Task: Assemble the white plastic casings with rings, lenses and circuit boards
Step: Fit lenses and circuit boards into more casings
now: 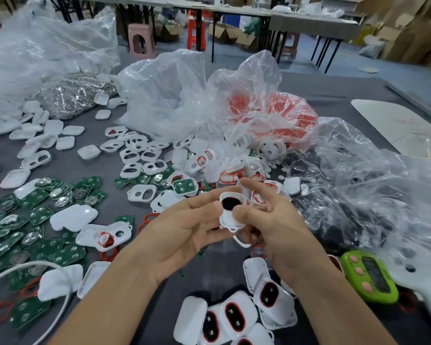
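White casing (232,212) sits in the middle of the view, lifted off the bench (214,277) and held between both hands. The left hand (184,227) grips it from the left, thumb at its edge and fingers curled underneath. The right hand (274,220) pinches it from the right: the thumb presses on the lower half of its face, the lower fingers curl behind it, and the forefinger is stretched out above it. Its upper opening shows a dark insert (230,204) with a trace of red at the rim. Whether that insert is fully seated I cannot tell.

The step in hand looks like pressing a part home in the casing's face, with the thumb doing the seating. The part under the thumb is hidden.

The next move probably calls for a circuit board from the green boards (35,220) scattered on the left. The right hand would have to let go and reach across while the left hand keeps the casing steady, likely turned over so the board can drop into its back. Loose red rings (107,255) lie among those boards, and empty casings (139,155) lie farther off to the left. Finished pieces (234,317) with red-ringed dark windows are gathered nearest the person, so that seems to be where this 1 goes once closed.
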{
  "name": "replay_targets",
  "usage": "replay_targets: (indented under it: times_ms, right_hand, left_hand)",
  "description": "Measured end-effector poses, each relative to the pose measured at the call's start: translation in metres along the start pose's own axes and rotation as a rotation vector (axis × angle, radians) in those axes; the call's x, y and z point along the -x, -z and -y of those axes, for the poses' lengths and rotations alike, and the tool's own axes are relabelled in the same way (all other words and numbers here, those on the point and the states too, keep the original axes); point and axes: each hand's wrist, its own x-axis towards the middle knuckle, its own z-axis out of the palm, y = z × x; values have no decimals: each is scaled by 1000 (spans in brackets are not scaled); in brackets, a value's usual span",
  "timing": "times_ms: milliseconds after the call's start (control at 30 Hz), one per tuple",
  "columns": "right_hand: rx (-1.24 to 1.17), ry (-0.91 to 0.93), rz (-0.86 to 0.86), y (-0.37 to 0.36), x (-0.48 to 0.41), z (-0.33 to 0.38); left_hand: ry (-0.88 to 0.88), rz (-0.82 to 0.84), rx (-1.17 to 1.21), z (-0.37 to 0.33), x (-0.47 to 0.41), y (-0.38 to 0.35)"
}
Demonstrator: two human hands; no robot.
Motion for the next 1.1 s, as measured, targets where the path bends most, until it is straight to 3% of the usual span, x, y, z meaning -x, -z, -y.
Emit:
replay_targets:
  times_ms: [133, 267, 400, 633, 733, 800, 933, 1100]
  right_hand:
    - [-89, -20, -9, -6, 1, 2]
    - [-123, 6, -135, -5, -3, 5]
    - [535, 265, -390, -2, -24, 14]
    - [1210, 340, -328, -48, -91, 34]
    - [1017, 317, -357, -46, -91, 37]
    - [732, 250, -355, -37, -85, 39]
    - [158, 236, -184, -26, -63, 42]
    - [201, 463, -243, -28, -34, 21]
  left_hand:
    - [13, -68, 118, 0, -1, -1]
    - [-12, -127, 183, -7, -1, 4]
    - [-61, -173, 291, -21, 3, 19]
    - [-145, -233, 434, -36, 7, 36]
    - [-142, -226, 444, -36, 6, 38]
    - [-139, -221, 439, -35, 6, 38]
    - [-111, -210, 392, -30, 2, 37]
    - [-64, -209, 224, -21, -2, 29]
